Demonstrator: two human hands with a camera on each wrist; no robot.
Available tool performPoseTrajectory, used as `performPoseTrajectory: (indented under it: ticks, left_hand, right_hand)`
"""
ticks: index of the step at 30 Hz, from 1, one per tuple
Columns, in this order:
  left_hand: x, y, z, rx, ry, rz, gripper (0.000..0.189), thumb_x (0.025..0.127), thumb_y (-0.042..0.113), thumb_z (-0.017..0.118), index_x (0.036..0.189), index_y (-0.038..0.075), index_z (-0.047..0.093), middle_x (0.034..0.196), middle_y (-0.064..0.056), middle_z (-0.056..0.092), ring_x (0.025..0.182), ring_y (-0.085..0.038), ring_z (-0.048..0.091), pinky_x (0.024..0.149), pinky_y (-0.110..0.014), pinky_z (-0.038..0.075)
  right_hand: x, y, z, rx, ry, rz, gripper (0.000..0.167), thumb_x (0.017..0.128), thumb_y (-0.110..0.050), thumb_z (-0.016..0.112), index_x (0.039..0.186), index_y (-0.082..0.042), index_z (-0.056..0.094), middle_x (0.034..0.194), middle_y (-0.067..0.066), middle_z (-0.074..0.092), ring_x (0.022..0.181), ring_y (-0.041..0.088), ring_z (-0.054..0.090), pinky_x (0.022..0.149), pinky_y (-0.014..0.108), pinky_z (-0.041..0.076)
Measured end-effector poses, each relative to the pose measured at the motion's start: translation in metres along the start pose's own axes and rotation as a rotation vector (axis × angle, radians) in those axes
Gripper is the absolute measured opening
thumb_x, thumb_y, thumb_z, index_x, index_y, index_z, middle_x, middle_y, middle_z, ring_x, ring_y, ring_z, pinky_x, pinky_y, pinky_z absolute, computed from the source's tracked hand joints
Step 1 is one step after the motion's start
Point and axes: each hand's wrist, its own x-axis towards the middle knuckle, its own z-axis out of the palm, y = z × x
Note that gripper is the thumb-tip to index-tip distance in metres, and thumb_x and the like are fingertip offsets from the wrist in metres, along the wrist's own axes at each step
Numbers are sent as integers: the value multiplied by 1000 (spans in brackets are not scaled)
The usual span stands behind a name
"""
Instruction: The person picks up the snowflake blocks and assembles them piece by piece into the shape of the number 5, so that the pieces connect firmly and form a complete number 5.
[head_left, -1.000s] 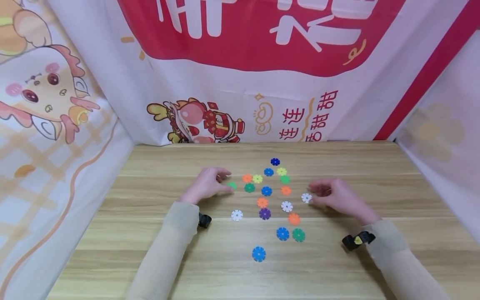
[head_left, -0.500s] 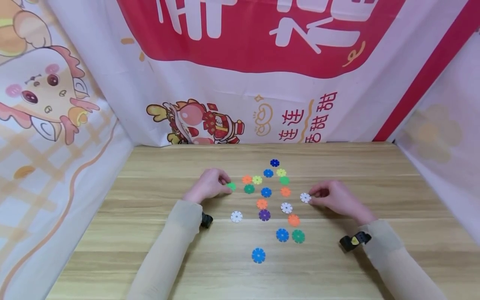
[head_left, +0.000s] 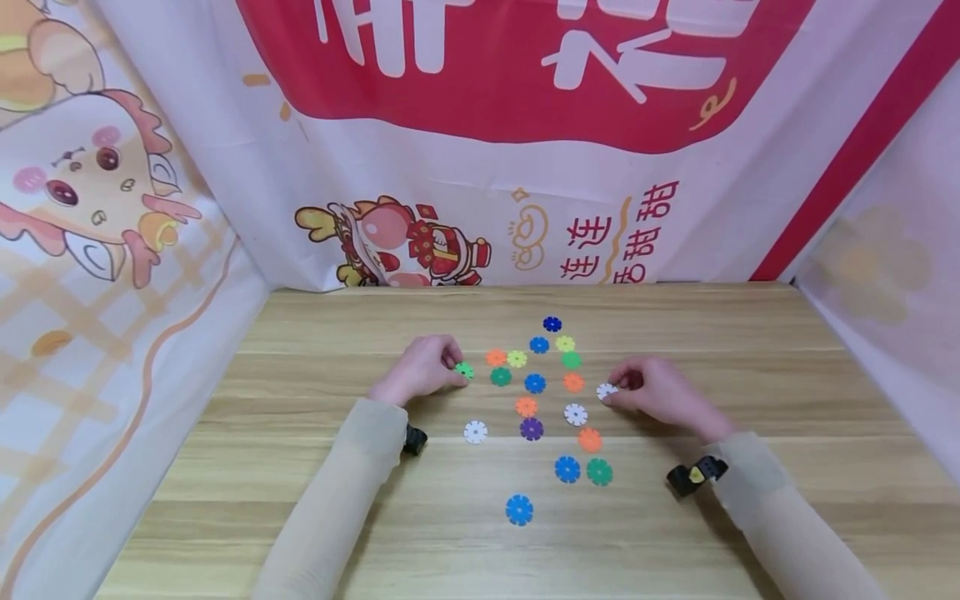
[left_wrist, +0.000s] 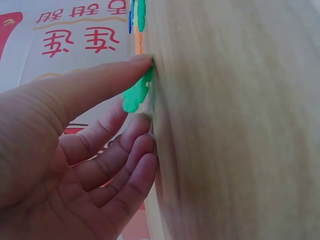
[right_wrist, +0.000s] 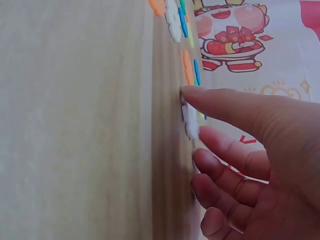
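Toward the left of the table my left hand (head_left: 418,368) pinches a light green snowflake disc (head_left: 465,371) at its edge. In the left wrist view this green disc (left_wrist: 134,97) stands tilted between thumb and index finger, its far side partly covered by the thumb. On the other side my right hand (head_left: 660,392) holds a white snowflake disc (head_left: 606,391) between thumb and index finger. Close over the wood, that white disc (right_wrist: 191,124) shows edge-on in the right wrist view, with the remaining fingers loosely curled below it.
Several notched discs lie flat between the hands, among them a purple disc (head_left: 532,429), an orange disc (head_left: 590,440) and a second white disc (head_left: 475,432). Nearest the front is a blue disc (head_left: 519,509). Printed cloth (head_left: 480,167) hangs behind the wooden table (head_left: 300,517).
My left fingers have closed on the green disc, which is now tilted. My right hand has come in around the white disc and shifted slightly left with it. The other discs stay put.
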Motion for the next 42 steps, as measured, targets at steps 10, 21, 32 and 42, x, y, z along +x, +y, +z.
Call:
performPoseTrajectory:
  ticks: [10,21,32,42]
  left_hand:
    - [-3,0,1,-40,5,64,28,85,10,84,108,10,68,93,-3,66,86,-20,60,81,-37,52]
    - [-10,1,7,-60,39,133,11,88,10,81,97,14,75,92,4,69,87,-14,64,85,-35,54]
    - [-21,15,17,-148,146,221,12,89,11,81,100,17,79,93,8,70,85,-12,63,78,-32,54]
    - [-29,38,27,-212,197,330,13,87,8,82,93,17,76,90,10,71,82,-8,66,75,-28,57]
  right_hand:
    - [-2,-1,4,66,34,-11,22,88,-24,83,102,-14,69,89,2,65,80,22,58,72,36,51]
    - [-6,-9,-3,199,167,-6,21,96,-30,75,106,-12,71,93,6,70,79,27,59,64,33,52]
    - [-11,-24,-5,251,210,-22,26,96,-33,74,110,-12,70,95,3,73,84,32,64,69,33,53]
    - [-14,-35,0,326,205,-26,24,102,-28,66,113,-8,66,94,4,74,87,28,70,80,46,59]
